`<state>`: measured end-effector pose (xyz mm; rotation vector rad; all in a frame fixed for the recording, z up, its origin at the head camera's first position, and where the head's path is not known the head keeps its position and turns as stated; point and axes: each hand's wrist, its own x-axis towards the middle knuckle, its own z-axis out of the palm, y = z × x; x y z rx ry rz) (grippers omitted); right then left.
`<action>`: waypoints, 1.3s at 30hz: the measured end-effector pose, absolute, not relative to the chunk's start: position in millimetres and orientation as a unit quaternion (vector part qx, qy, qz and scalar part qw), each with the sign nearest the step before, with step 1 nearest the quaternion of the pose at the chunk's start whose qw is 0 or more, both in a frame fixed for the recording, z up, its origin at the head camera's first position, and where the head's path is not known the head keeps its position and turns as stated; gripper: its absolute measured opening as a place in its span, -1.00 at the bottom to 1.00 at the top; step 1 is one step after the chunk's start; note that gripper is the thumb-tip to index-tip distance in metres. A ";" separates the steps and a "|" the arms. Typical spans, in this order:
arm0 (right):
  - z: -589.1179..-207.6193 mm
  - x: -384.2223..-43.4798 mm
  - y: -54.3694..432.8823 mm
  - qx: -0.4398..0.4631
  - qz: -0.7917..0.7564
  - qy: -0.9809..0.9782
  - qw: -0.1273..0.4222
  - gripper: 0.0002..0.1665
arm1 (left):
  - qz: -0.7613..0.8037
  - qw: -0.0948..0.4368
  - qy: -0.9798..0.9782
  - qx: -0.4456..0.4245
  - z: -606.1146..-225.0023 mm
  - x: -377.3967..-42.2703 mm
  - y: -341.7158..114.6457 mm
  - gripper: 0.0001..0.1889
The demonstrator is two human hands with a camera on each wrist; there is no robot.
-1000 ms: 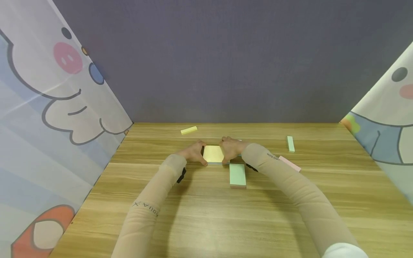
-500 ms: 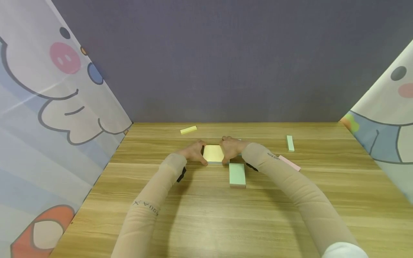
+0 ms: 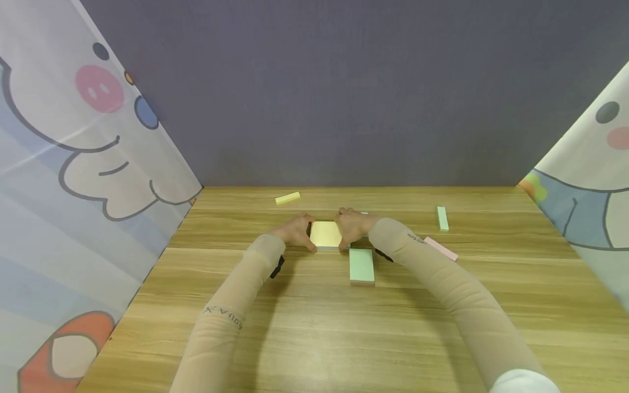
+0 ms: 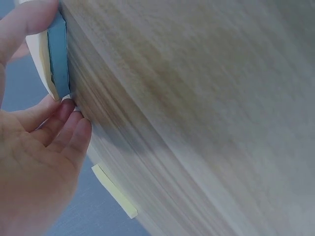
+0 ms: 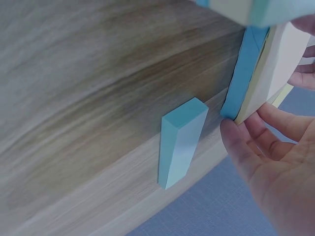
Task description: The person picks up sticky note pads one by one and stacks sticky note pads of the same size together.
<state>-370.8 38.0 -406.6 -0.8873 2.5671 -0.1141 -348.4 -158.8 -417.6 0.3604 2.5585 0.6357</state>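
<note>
Nothing visibly shifts: left hand [image 3: 296,231] and right hand [image 3: 352,225], half-curled, grip yellow stack [image 3: 325,234] at opposite ends, so it stays put.

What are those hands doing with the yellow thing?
A person's left hand and right hand are holding a yellow-topped stack, blue underneath, from both sides. A green-topped block lies closer to the person. A yellow strip lies farther back, and a pink strip lies off to the right.
</note>
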 end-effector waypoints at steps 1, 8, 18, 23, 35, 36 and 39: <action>-406.7 -370.6 38.4 -0.317 -0.044 0.923 0.212 0.05 | 0.231 0.239 0.934 0.131 -417.8 -348.5 -158.6 -0.04; -408.7 -370.9 42.3 -0.315 -0.061 0.922 0.216 0.09 | 0.226 0.238 0.936 0.127 -416.9 -346.7 -157.5 0.00; -398.5 -368.0 59.9 -0.302 -0.133 0.918 0.222 0.02 | 0.266 0.250 0.922 0.133 -416.2 -344.2 -160.4 0.03; -388.3 -370.8 79.4 -0.312 -0.185 0.912 0.192 -0.17 | 0.297 0.211 0.918 0.159 -410.8 -345.0 -163.6 -0.15; -357.6 -335.3 149.5 -0.314 -0.216 0.920 0.087 -0.31 | 0.271 0.071 0.933 0.225 -372.5 -305.7 -136.2 -0.44; -357.6 -331.1 155.4 -0.311 -0.217 0.922 0.082 -0.32 | 0.268 0.063 0.933 0.233 -371.8 -301.9 -132.8 -0.45; -359.8 -321.0 169.8 -0.308 -0.220 0.923 0.064 -0.35 | 0.268 0.044 0.929 0.249 -371.6 -293.3 -124.0 -0.48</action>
